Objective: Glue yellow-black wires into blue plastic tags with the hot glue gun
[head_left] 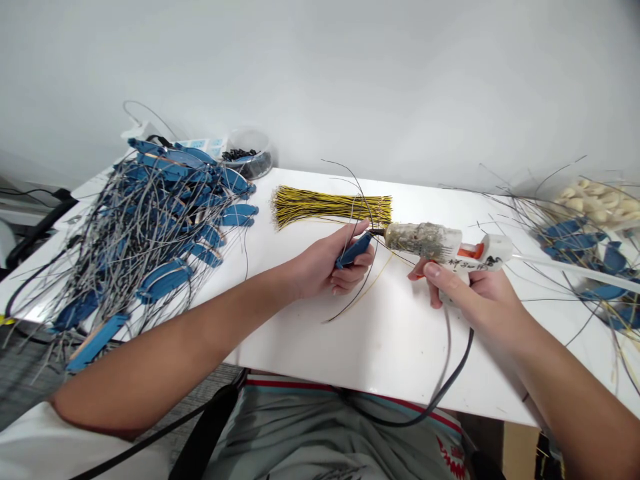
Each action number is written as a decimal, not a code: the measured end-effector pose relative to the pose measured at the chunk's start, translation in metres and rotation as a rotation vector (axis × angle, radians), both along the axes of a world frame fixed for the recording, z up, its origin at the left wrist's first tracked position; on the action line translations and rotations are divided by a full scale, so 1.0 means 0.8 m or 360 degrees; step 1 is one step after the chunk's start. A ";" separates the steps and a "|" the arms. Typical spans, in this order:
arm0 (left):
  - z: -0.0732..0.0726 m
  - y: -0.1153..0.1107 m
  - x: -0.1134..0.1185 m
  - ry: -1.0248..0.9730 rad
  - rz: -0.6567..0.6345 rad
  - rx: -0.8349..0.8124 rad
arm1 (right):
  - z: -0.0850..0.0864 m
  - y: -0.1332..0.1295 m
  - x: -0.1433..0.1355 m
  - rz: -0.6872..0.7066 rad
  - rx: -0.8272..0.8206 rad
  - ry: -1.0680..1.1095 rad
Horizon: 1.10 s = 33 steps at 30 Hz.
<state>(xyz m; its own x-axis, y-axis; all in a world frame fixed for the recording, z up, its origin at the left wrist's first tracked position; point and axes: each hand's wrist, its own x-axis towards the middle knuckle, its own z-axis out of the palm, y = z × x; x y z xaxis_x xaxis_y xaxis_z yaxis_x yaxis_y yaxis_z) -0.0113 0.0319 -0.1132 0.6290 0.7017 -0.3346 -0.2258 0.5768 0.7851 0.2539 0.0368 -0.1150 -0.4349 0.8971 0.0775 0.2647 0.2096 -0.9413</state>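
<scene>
In my left hand [345,263] is a small blue part [354,252] with thin black and yellow wires coming off it, held between thumb and fingers over the table. My right hand [465,287] grips the handle of a white hot glue gun [423,241], its barrel smeared with brown residue. The gun's dark nozzle points left and meets the wired end of the blue part; whether they touch I cannot tell. A long glue stick [565,263] sticks out of the gun's rear. Just behind both hands lies a bundle of yellow and black wires [330,207].
A large heap of blue parts with grey wires [165,200] covers the table's left side. Behind it stands a clear round tub [250,153] of small black pieces. More wired blue parts [575,240] and cream-coloured pieces [600,203] lie at right. The gun's black cord [457,373] hangs over the front edge.
</scene>
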 end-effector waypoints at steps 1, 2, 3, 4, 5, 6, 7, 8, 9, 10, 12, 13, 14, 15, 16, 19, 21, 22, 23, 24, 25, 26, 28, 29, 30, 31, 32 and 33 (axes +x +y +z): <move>0.000 0.000 0.000 0.0005 0.0001 -0.0001 | 0.000 0.000 0.000 -0.0008 0.0001 0.0006; 0.000 0.000 0.000 0.0009 0.0002 -0.0002 | 0.000 0.000 0.000 -0.0031 0.0006 0.0017; 0.001 0.000 0.000 0.0013 0.0003 -0.0004 | 0.001 0.000 -0.001 -0.0047 0.0007 0.0021; 0.001 0.000 0.000 0.0015 0.0004 -0.0003 | 0.001 0.000 -0.001 -0.0055 0.0005 0.0021; 0.001 0.000 0.000 0.0016 0.0005 -0.0003 | 0.001 0.000 -0.001 -0.0051 -0.0002 0.0013; 0.001 0.000 0.000 0.0017 0.0005 -0.0002 | 0.001 0.000 -0.001 -0.0039 -0.0011 0.0000; 0.001 0.000 0.000 0.0016 0.0005 -0.0003 | 0.001 0.000 -0.001 -0.0028 -0.0018 -0.0011; 0.001 0.000 0.000 0.0014 0.0006 -0.0004 | 0.001 0.000 -0.001 -0.0026 -0.0017 -0.0012; 0.001 0.000 0.000 0.0013 0.0008 -0.0005 | 0.001 -0.001 -0.001 -0.0032 -0.0010 -0.0003; 0.001 0.000 0.000 0.0012 0.0012 -0.0007 | 0.002 -0.001 -0.001 -0.0048 0.0002 0.0014; 0.001 -0.001 0.000 0.0009 0.0019 -0.0009 | 0.002 -0.001 0.000 -0.0071 0.0018 0.0039; 0.001 -0.001 0.000 0.0007 0.0018 -0.0009 | 0.002 -0.002 0.000 -0.0067 0.0017 0.0039; 0.001 -0.001 0.000 0.0004 0.0014 -0.0008 | 0.002 -0.002 -0.001 -0.0055 0.0009 0.0029; 0.001 -0.001 0.000 0.0000 0.0008 -0.0007 | 0.003 -0.001 -0.001 -0.0042 -0.0001 0.0015; 0.001 -0.001 0.000 -0.0002 0.0003 -0.0007 | 0.003 -0.001 -0.001 -0.0034 -0.0012 0.0004; 0.001 -0.001 -0.001 0.0007 0.0005 -0.0007 | 0.003 -0.001 -0.002 -0.0057 -0.0019 0.0010; 0.001 0.000 -0.001 0.0011 0.0004 -0.0009 | 0.003 -0.001 -0.001 -0.0067 -0.0010 0.0006; 0.001 0.000 -0.001 0.0009 0.0002 -0.0008 | 0.003 -0.001 -0.001 -0.0058 -0.0007 -0.0005; 0.001 0.000 -0.001 0.0005 -0.0001 -0.0005 | 0.003 -0.001 -0.001 -0.0048 -0.0005 -0.0015; 0.000 0.000 -0.001 0.0003 -0.0003 -0.0002 | 0.003 -0.001 -0.001 -0.0039 -0.0004 -0.0019; 0.000 0.000 -0.001 0.0004 -0.0001 0.0002 | 0.003 -0.001 -0.001 -0.0037 -0.0002 -0.0018; 0.000 0.000 -0.001 0.0008 0.0005 0.0004 | 0.003 -0.002 -0.001 -0.0043 0.0002 -0.0009; 0.001 0.000 -0.001 0.0016 0.0017 0.0007 | 0.003 -0.002 -0.001 -0.0073 0.0011 0.0016; 0.001 -0.001 0.000 0.0018 0.0018 0.0007 | 0.004 -0.003 -0.001 -0.0089 0.0018 0.0027; 0.001 -0.001 0.000 0.0022 0.0018 0.0006 | 0.004 -0.003 -0.001 -0.0094 0.0019 0.0029; 0.002 -0.001 0.000 0.0026 0.0017 0.0005 | 0.004 -0.002 -0.001 -0.0087 0.0017 0.0024; 0.002 -0.001 0.000 0.0033 0.0012 0.0002 | 0.004 -0.002 -0.002 -0.0071 0.0012 0.0016; 0.002 -0.001 0.000 0.0041 0.0008 -0.0002 | 0.003 -0.002 -0.002 -0.0050 0.0008 0.0007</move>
<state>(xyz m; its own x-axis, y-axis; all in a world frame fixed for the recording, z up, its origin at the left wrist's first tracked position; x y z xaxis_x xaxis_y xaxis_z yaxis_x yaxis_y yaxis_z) -0.0111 0.0313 -0.1113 0.6166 0.7046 -0.3513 -0.2087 0.5765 0.7900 0.2525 0.0356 -0.1124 -0.4063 0.9099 0.0839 0.2669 0.2060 -0.9415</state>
